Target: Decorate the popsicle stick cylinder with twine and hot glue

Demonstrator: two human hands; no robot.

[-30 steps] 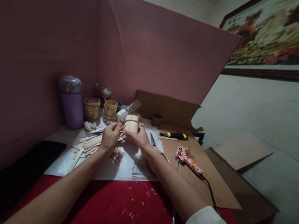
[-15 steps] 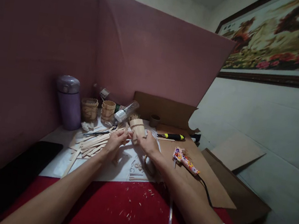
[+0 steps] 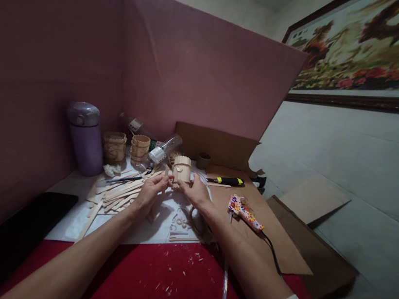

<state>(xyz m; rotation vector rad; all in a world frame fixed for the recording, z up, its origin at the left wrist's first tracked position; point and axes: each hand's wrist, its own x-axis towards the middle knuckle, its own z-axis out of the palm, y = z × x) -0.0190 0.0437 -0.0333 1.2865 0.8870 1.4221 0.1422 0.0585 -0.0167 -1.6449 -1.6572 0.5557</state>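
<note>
Pink panels [image 3: 210, 67] box in the back and left edges of this red-covered desk [image 3: 129, 292]. From way over here, I've got the right hand [image 3: 197, 189] gripping a small round cup of pale wooden slats [image 3: 182, 169], pretty much upright, roughly over the desk's middle. Left hand's [image 3: 155, 189] fingers are closed on a thin pale wooden strip [image 3: 166, 171], just beside the cup. Flat pale wooden sticks [image 3: 123, 194] lie piled toward the left edge; a flower-patterned glue gun [image 3: 247, 215] sits on brown cardboard [image 3: 281, 251] toward the right edge.
</note>
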